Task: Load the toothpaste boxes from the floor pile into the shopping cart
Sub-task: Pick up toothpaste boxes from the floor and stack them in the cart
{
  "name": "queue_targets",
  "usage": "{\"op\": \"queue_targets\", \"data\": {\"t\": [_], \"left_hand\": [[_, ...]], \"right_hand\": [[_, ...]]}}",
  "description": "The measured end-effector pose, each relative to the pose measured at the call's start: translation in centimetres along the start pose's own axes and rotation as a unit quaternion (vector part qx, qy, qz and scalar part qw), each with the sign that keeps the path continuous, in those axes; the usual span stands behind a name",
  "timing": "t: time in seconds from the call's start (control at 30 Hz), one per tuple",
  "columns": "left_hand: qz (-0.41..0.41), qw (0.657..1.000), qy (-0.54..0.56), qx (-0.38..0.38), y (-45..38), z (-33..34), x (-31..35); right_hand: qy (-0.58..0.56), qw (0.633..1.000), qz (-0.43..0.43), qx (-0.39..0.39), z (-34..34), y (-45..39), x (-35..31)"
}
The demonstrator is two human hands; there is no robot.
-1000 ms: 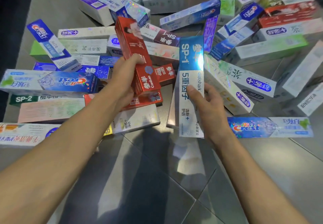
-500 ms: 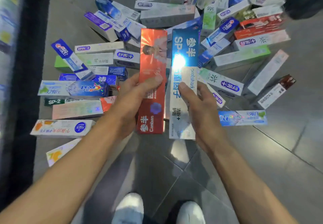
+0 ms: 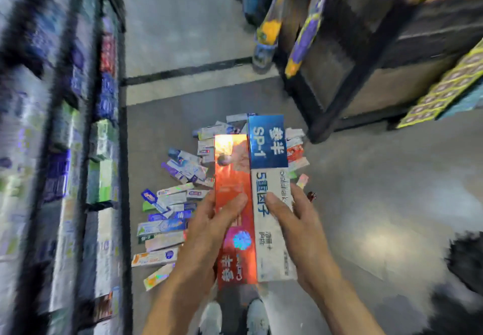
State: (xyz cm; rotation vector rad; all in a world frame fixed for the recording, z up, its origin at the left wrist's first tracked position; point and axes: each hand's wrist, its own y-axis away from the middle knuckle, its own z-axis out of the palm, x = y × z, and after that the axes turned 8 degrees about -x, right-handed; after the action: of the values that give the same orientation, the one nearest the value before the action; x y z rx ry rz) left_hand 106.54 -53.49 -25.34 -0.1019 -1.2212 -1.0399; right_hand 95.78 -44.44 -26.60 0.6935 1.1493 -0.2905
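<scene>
A grey tiled floor (image 3: 366, 191) is filling most of the view, shining with pale light patches on the right and crossed at the far end by a dark strip and a lighter band. Tall store shelving (image 3: 65, 151) is running down the left side from near to far, packed with boxed goods that are too blurred to read. A dark display stand (image 3: 366, 47) is occupying the far right, with patterned yellow-green packs (image 3: 449, 83) stacked at its right edge and colourful hanging items (image 3: 303, 39) at its left corner.

The pile of toothpaste boxes (image 3: 172, 204) is lying scattered on the floor left of centre, near the foot of the shelving. Two boxes are being held above it, side by side and touching along their long edges. The left hand (image 3: 209, 227) is gripping the red box (image 3: 232, 204), thumb across its face. The right hand (image 3: 295, 219) is gripping the blue and white box (image 3: 269, 177), thumb on its face, fingers behind the right edge. White shoes (image 3: 235, 316) are showing at the near edge, below the boxes. The shopping cart is out of view.
</scene>
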Motion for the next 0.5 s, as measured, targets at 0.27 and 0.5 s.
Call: {"op": "queue_targets", "data": {"t": [0.27, 0.5], "left_hand": [[0.064, 0.992, -0.061, -0.095, 11.2, 7.9, 13.4], [0.081, 0.955, -0.148, -0.242, 18.1, 11.8, 15.0]], "right_hand": [[-0.030, 0.991, -0.118, 0.060, 4.8, 13.0, -15.7], [-0.062, 0.960, -0.175, 0.209, 5.9, 24.1, -16.9]]}}
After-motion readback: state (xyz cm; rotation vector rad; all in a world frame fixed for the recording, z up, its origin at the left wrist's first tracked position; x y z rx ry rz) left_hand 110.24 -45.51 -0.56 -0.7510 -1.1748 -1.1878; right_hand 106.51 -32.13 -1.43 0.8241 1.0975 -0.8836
